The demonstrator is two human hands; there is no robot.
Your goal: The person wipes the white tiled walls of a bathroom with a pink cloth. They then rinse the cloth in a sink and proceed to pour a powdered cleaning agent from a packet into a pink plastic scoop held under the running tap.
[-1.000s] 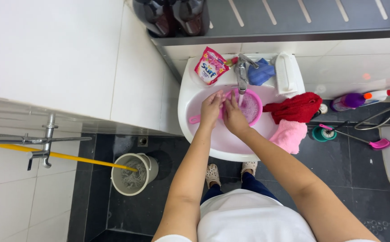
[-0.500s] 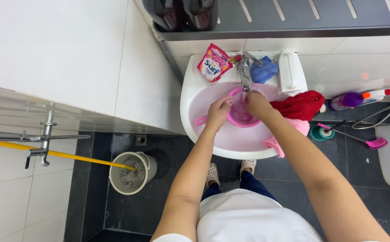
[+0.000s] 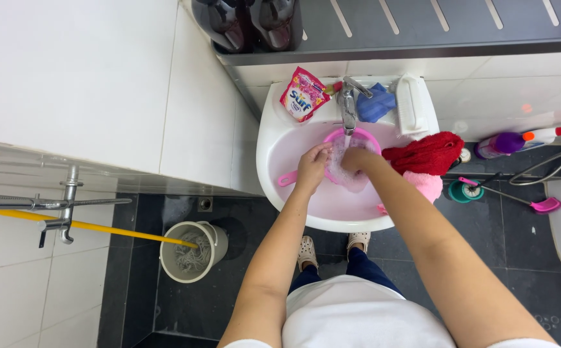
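Note:
A white washbasin (image 3: 274,138) holds a pink dipper (image 3: 332,140) under the chrome tap (image 3: 349,106), with water running into it. My left hand (image 3: 311,169) is at the dipper's left rim, fingers curled on a wet pale cloth (image 3: 348,174). My right hand (image 3: 356,158) is inside the dipper, gripping the same cloth in the foamy water. The dipper's pink handle (image 3: 287,179) sticks out to the left in the basin.
A pink detergent pouch (image 3: 303,94), a blue cloth (image 3: 377,103) and a white brush (image 3: 411,103) sit on the basin's back rim. Red and pink cloths (image 3: 425,154) hang on the right edge. A mop bucket (image 3: 190,254), a purple bottle (image 3: 506,143) and a toilet brush (image 3: 466,190) are on the dark floor.
Both hands moved from the basin's middle up into the dipper under the tap. The view shifted slightly, and the cloth is now in the running water.

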